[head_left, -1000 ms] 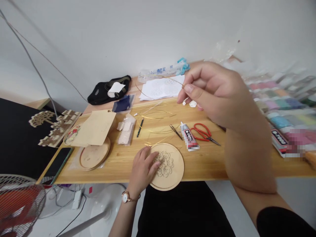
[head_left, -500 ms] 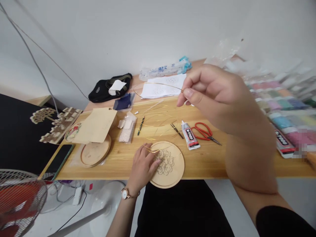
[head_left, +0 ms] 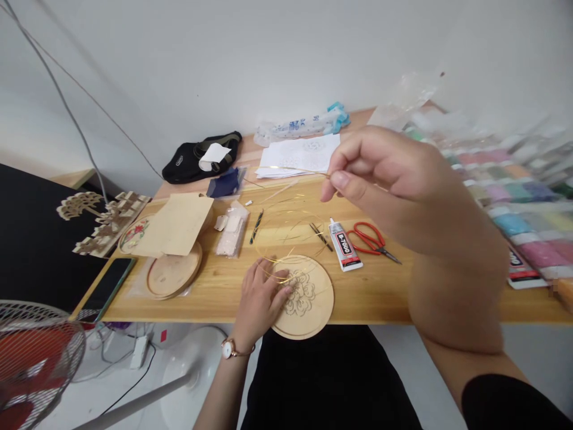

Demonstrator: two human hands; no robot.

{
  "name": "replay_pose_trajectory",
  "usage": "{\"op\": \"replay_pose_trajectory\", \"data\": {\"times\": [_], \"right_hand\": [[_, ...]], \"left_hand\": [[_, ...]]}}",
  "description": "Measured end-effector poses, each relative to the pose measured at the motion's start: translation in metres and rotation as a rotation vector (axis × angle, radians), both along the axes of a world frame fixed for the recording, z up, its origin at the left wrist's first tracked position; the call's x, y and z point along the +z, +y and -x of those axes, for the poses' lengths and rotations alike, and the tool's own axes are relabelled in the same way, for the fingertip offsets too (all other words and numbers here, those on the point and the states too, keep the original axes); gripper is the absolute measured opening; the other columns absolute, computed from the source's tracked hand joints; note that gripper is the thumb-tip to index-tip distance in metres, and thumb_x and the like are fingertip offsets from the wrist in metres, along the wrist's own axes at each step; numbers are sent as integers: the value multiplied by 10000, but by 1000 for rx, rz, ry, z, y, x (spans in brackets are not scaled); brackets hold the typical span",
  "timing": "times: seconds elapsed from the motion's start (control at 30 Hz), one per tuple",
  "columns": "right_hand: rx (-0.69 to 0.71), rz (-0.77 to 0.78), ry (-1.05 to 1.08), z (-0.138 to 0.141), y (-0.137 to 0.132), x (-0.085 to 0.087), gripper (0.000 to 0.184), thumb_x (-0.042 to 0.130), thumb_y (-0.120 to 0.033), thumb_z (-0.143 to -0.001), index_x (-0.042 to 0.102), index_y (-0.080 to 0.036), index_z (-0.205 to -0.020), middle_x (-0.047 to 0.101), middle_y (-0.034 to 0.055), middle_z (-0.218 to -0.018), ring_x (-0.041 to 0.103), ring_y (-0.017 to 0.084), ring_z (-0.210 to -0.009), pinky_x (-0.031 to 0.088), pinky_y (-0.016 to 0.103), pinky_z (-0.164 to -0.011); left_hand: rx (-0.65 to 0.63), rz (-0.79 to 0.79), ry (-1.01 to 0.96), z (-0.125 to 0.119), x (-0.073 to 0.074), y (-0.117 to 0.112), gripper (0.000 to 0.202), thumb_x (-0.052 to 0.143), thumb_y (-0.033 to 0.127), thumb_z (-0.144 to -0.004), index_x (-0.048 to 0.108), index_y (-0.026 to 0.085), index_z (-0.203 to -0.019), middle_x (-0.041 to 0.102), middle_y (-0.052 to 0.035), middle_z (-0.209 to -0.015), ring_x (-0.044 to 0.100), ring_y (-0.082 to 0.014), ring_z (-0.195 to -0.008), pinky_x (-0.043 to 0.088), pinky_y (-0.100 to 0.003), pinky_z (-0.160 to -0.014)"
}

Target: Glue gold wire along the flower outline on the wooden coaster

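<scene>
My right hand (head_left: 380,173) is raised above the table, thumb and forefinger pinched on a thin gold wire (head_left: 308,172). The wire runs out to the left of the fingertips, and fine gold loops hang over the tabletop below. My left hand (head_left: 262,295) lies flat with fingers spread on the left part of a round wooden board (head_left: 320,304), at the table's front edge. A flower outline is drawn on the board, partly covered by the thumb. Gold strands cross near the left fingers; whether they touch is unclear.
Behind the board lie tweezers (head_left: 321,237), a second dark slim tool (head_left: 256,227), a B-7000 glue tube (head_left: 345,246) and red-handled scissors (head_left: 373,240). Bags of coloured beads (head_left: 514,191) fill the right. Wooden discs (head_left: 174,275) and a phone (head_left: 110,286) lie left.
My right hand has lowered slightly, still pinching the wire. The gold loops have shifted and now hang over the board's upper edge. My left hand stays on the board.
</scene>
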State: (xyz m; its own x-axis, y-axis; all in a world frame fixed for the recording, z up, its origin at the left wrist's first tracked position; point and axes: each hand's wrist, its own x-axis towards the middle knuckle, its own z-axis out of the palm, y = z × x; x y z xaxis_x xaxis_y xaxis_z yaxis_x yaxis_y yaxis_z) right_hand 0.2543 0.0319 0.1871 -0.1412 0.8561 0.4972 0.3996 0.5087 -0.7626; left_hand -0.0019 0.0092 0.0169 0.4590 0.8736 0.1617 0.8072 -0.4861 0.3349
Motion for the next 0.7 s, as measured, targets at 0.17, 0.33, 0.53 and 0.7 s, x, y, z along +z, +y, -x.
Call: {"op": "replay_pose_trajectory", "data": {"times": [0.17,0.33,0.53,0.7], "right_hand": [[9,1,-14,-1,-2,2,47,577,-274,-905,576,-243,-870,641,-18,-800,566,120,-675,430,282,-602],[-21,-56,-103,-3,-6,2,72,535,-211,-914,585,-247,-878,657,-14,-796,576,130,-663,417,298,-550],[-38,-91,-191,-5,-15,7,68,533,-205,-913,568,-242,-869,665,7,-858,630,151,-815,450,331,-618],[-87,-48,-248,-10,-19,12,74,521,-281,-926,579,-280,-880,659,33,-898,609,166,-810,438,362,-657]], "left_hand": [[4,-17,8,-1,0,0,310,501,411,-935,626,258,-1175,430,-118,-1414,351,-329,-1328,376,-602,-1061],[-2,-23,16,-2,0,0,313,496,400,-935,633,249,-1174,437,-126,-1424,366,-334,-1328,377,-604,-1061],[-19,-21,16,-2,4,4,299,414,329,-967,669,239,-1093,442,-106,-1414,356,-323,-1337,359,-575,-1087],[-83,12,19,2,7,15,241,500,265,-924,669,224,-1091,462,-109,-1391,386,-294,-1323,363,-522,-1103]]}}
